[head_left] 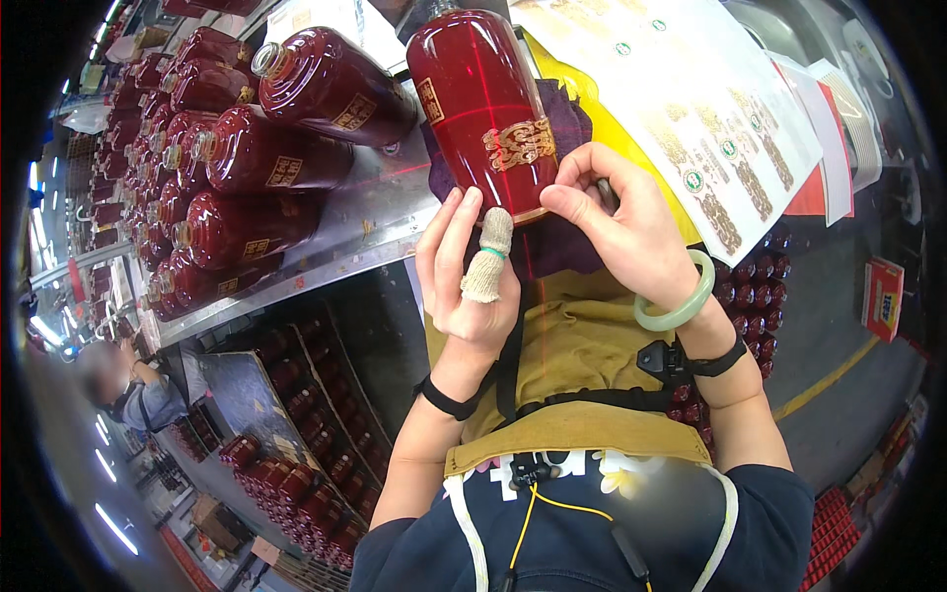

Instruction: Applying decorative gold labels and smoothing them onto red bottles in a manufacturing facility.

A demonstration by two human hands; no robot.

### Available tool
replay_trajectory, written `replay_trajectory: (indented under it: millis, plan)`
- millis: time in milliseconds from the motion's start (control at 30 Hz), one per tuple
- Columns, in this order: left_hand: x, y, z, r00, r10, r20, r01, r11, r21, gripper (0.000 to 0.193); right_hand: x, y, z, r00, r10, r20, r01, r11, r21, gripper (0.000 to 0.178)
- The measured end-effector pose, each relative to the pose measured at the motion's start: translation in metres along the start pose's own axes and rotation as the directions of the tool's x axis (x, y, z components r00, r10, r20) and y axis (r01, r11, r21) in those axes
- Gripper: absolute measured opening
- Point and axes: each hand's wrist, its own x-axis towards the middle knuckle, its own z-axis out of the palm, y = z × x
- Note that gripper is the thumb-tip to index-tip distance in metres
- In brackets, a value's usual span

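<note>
Glossy red glass bottle with gold emblem (473,89): just beyond both hands | left hand (472,271): unclasped, fingertips touching base | right hand (626,222): narrow, contents unclear | risk: bottle rolls if left fingertips slip

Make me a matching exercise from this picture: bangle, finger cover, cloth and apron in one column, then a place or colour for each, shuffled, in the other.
Things
1. Bangle
2. Finger cover
3. Cloth
4. Apron

Places and colours
A. Beneath a red bottle
B. Mustard
C. On the left hand
D. Pale green

Right pairs: 1-D, 2-C, 3-A, 4-B.
</note>
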Motion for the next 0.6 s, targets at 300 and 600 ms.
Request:
replay_trajectory:
  millis: [300, 600]
  plan:
    - [-0.004, 0.011, 0.001, 0.988, 0.059, 0.144, -0.087, 0.977, 0.195, 0.046, -0.011, 0.0, -0.009, 0.999, 0.033, -0.023, -0.024, 0.95, 0.31, 0.019]
    - [0.0, 0.03, 0.007, 0.98, -0.17, 0.106, 0.157, 0.98, 0.122, 0.054, -0.013, 0.011, -0.018, 0.946, -0.19, -0.261, 0.197, 0.98, 0.001, 0.011]
